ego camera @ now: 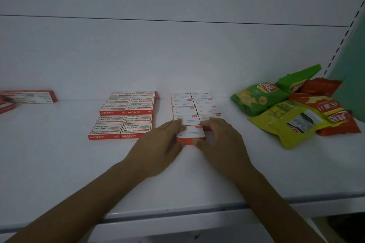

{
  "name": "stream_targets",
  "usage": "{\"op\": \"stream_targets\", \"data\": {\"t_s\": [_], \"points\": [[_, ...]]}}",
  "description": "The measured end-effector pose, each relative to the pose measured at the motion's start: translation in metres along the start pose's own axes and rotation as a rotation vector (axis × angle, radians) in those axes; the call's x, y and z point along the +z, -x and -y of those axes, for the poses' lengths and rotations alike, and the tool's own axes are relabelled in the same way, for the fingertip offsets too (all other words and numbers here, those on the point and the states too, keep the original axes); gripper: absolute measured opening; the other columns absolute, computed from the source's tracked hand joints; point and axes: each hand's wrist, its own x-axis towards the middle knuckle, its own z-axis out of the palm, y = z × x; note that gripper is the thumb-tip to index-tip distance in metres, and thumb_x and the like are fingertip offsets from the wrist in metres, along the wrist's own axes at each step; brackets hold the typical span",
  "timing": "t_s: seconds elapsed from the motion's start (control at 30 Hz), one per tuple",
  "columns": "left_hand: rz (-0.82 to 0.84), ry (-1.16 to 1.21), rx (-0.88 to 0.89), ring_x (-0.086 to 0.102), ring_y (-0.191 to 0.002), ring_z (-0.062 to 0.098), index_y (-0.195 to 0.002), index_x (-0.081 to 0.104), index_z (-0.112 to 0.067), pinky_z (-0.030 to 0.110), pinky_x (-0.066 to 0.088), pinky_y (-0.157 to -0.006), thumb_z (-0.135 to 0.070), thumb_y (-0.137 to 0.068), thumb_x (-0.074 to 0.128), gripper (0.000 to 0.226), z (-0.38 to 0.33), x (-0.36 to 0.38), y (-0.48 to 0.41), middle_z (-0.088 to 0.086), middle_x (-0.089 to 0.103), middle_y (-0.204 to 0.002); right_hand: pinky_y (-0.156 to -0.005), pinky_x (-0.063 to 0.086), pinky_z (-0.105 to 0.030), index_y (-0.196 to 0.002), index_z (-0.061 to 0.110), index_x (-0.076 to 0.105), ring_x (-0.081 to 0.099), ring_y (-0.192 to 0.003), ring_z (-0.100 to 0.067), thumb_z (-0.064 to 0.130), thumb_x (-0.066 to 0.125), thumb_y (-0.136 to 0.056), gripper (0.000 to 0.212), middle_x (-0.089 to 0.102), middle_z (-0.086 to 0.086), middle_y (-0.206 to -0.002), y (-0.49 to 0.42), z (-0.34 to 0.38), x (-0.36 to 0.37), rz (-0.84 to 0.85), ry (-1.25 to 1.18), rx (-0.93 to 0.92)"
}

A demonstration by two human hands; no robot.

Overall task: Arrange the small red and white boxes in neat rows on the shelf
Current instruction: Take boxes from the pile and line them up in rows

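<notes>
Red-sided and white-topped, the front box sat between our two hands at the near end of the two-column block of matching boxes, in the block's left column. Our left hand curled round the box's left edge, with fingertips on its top corner and thumb low at its red face. Our right hand pinched from the other side, thumb on the same red face and fingers bent over towards the block's right column. Neither hand was spread wide, and both had hold of that one box.

We judged the main risk to be a skewed row. If one hand pushed harder than the other, the box would twist and sit at an angle to the block. A hard shove towards the back could drive the whole left column out of line with the right one, whose nearest box lay under our right fingers and could be dragged along. The stapler-pin boxes lay just left of the block, within reach of a careless left wrist. The snack bags lay well to its right, so they seemed safe.
</notes>
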Motion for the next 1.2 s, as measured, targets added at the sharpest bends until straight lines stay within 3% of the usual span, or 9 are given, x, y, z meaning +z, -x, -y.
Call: {"op": "stream_targets", "data": {"t_s": [0.13, 0.37, 0.47, 0.57, 0.77, 0.9, 1.0, 1.2], "points": [[0.011, 0.013, 0.001, 0.059, -0.109, 0.017, -0.135, 0.042, -0.02, 0.023, 0.045, -0.09, -0.037, -0.091, 0.049, 0.047, -0.002, -0.001, 0.001, -0.005, 0.047, -0.139, -0.105, 0.038, -0.039, -0.122, 0.022, 0.052, 0.049, -0.117, -0.015, 0.044, 0.063, -0.081, 0.048, 0.054, 0.003, -0.128, 0.0, 0.001, 0.0, 0.011, 0.005, 0.004], [0.06, -0.166, 0.066, 0.04, -0.128, 0.018, -0.133, 0.043, -0.023, 0.035, 0.044, -0.096, -0.05, -0.09, 0.048, 0.051, -0.001, -0.014, -0.004, -0.002, 0.044, -0.141, -0.104, 0.037, -0.045, -0.122, 0.02, 0.053, 0.049, -0.118, -0.02, 0.038, 0.068, -0.078, 0.05, 0.054, -0.001, -0.128, 0.0, 0.011, -0.008, 0.021, 0.025, -0.018], [0.028, -0.193, 0.12, 0.027, -0.137, 0.017, -0.138, 0.038, -0.023, 0.032, 0.032, -0.105, -0.052, -0.087, 0.052, 0.061, -0.001, -0.023, -0.006, 0.0, 0.026, -0.152, -0.103, 0.038, -0.037, -0.125, 0.018, 0.05, 0.049, -0.118, -0.018, 0.027, 0.068, -0.079, 0.05, 0.052, -0.001, -0.13, -0.002, 0.019, -0.016, 0.016, -0.056, -0.026], [-0.031, -0.215, 0.17, 0.029, -0.136, 0.02, -0.139, 0.037, -0.019, 0.033, 0.028, -0.107, -0.054, -0.084, 0.052, 0.067, 0.008, -0.034, -0.003, 0.002, 0.027, -0.152, -0.106, 0.036, -0.037, -0.129, 0.018, 0.047, 0.045, -0.123, -0.019, 0.02, 0.064, -0.082, 0.05, 0.049, -0.002, -0.134, 0.001, 0.033, -0.017, 0.0, -0.105, -0.051], [-0.036, -0.238, 0.145, 0.032, -0.135, 0.022, -0.139, 0.037, -0.021, 0.034, 0.028, -0.106, -0.065, -0.08, 0.031, 0.074, 0.047, -0.065, 0.022, 0.001, 0.033, -0.149, -0.107, 0.025, -0.028, -0.132, 0.024, 0.042, 0.036, -0.131, -0.013, 0.032, 0.059, -0.087, 0.049, 0.041, 0.006, -0.142, 0.005, 0.082, 0.01, -0.006, -0.11, -0.099], [-0.032, -0.247, 0.101, 0.034, -0.134, 0.021, -0.139, 0.037, -0.023, 0.034, 0.03, -0.106, -0.065, -0.079, 0.028, 0.074, 0.092, -0.096, 0.05, 0.001, 0.035, -0.148, -0.103, 0.022, -0.021, -0.132, 0.023, 0.043, 0.043, -0.124, -0.012, 0.033, 0.058, -0.088, 0.047, 0.047, 0.004, -0.137, -0.002, 0.134, 0.042, -0.004, -0.114, -0.15], [-0.032, -0.262, 0.014, 0.029, -0.137, 0.016, -0.141, 0.033, -0.027, 0.029, 0.026, -0.106, -0.068, -0.077, 0.025, 0.076, 0.137, -0.126, 0.08, -0.005, 0.031, -0.15, -0.108, 0.031, -0.028, -0.13, 0.021, 0.045, 0.045, -0.123, -0.014, 0.031, 0.059, -0.087, 0.047, 0.049, 0.003, -0.135, -0.009, 0.183, 0.073, 0.014, -0.133, -0.218], [-0.031, -0.26, -0.209, 0.025, -0.138, 0.013, -0.142, 0.028, -0.032, 0.031, 0.023, -0.109, -0.073, -0.072, 0.023, 0.081, 0.234, -0.191, 0.147, -0.01, 0.025, -0.152, -0.104, 0.035, -0.028, -0.128, 0.02, 0.049, 0.047, -0.121, -0.014, 0.033, 0.062, -0.084, 0.047, 0.051, 0.004, -0.133, -0.026, 0.286, 0.145, 0.126, -0.077, -0.372]]}}
